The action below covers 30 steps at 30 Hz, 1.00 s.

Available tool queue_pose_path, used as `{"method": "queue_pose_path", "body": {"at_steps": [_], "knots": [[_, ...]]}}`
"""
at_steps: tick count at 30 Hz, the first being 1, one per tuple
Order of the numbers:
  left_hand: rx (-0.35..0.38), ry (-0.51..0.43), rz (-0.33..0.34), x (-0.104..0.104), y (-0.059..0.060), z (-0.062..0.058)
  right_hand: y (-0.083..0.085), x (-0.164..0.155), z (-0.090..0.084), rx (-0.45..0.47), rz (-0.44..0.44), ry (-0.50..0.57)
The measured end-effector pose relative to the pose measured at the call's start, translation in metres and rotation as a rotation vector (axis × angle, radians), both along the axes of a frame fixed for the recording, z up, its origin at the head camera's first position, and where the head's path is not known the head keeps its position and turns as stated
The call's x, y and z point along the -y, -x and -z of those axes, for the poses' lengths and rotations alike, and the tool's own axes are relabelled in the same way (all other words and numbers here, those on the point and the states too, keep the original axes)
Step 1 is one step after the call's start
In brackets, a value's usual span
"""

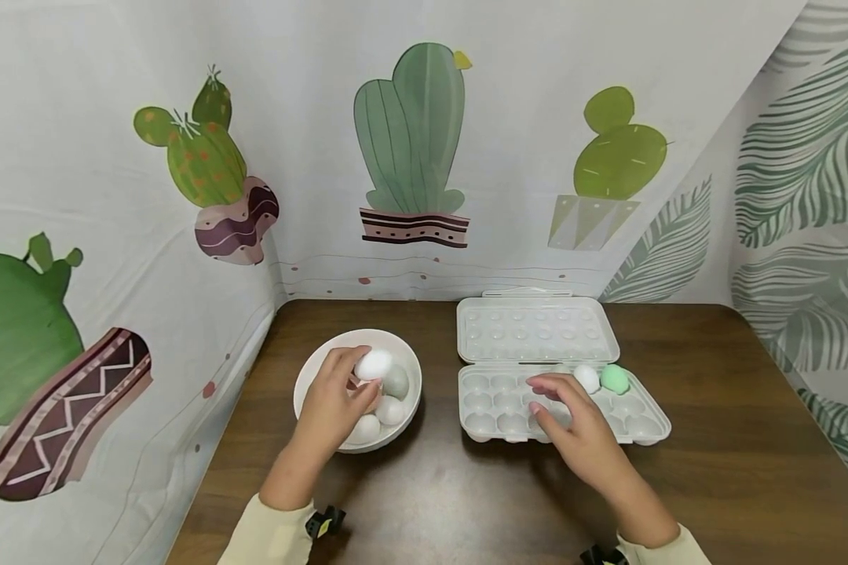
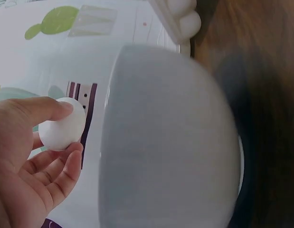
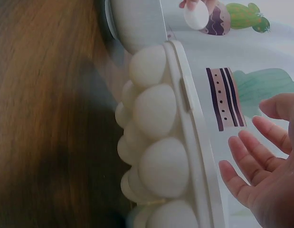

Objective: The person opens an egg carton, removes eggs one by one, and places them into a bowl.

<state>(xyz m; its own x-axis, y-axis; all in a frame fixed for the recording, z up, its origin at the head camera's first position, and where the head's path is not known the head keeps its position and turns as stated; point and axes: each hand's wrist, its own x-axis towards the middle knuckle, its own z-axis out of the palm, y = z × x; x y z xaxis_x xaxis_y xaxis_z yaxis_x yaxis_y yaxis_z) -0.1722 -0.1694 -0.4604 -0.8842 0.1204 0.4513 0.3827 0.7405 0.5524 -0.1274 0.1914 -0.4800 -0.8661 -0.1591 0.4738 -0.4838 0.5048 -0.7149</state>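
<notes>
Over the white bowl, my left hand pinches a white egg between thumb and fingers. In the left wrist view this egg is held beside the bowl's outer wall. Several more eggs, white ones and a greyish one, lie in the bowl. My right hand hovers above the clear egg carton, fingers apart and nothing between them. A white egg and a green egg sit in the carton's back row, to the right.
The carton's lid lies folded back behind its tray. Both containers stand on a brown wooden table. A cloth with printed cacti hangs behind and at the left side, and a leaf-patterned cloth hangs at the right.
</notes>
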Motion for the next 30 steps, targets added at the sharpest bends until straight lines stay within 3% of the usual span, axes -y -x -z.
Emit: {"method": "queue_pose_path", "body": {"at_steps": [12, 18, 30], "knots": [[-0.053, 0.104, 0.011, 0.017, 0.021, -0.001, 0.011, -0.019, 0.001, 0.042, 0.131, -0.074], [0.022, 0.124, 0.012, 0.018, 0.028, -0.004, 0.021, -0.028, -0.001, 0.082, 0.182, -0.131], [0.138, 0.21, 0.013, 0.02, 0.042, -0.003, 0.043, -0.035, -0.002, 0.153, 0.164, -0.292]]}}
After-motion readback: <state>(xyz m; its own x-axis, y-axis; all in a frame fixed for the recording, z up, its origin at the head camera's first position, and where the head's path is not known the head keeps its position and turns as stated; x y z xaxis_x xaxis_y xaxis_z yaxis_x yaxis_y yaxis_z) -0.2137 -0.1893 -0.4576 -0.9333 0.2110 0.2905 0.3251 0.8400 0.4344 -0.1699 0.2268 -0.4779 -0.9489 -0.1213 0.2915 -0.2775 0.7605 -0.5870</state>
